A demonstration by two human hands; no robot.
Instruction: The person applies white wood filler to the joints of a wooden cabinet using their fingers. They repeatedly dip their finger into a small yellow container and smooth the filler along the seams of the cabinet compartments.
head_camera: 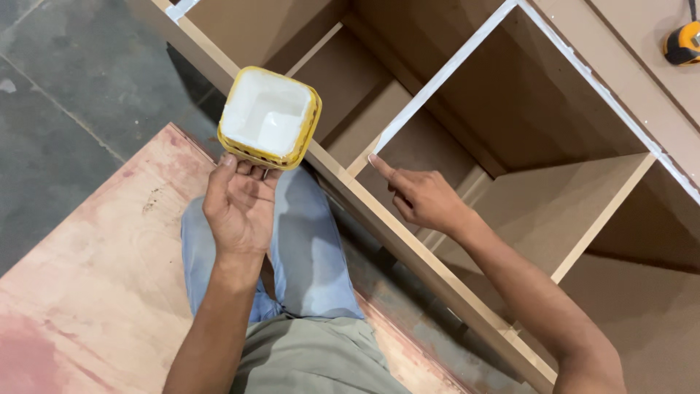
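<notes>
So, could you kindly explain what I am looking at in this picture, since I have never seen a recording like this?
No machine here: a person wears a camera on the head, looking down at their own bare hands. The left hand holds up a square yellow tub of white paste. The right hand points its forefinger at a white-coated edge of a brown board cabinet lying on its back. The person kneels on a reddish plywood sheet. A yellow tape measure lies at the top right.

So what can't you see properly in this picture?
- Head view: the yellow square plastic tub of white paste hides the left hand's fingertips.
- The yellow and black tool is cut off by the right edge.
- The brown wooden cabinet's deeper compartments are in shadow.
- The right hand's elbow leaves the bottom edge.
</notes>
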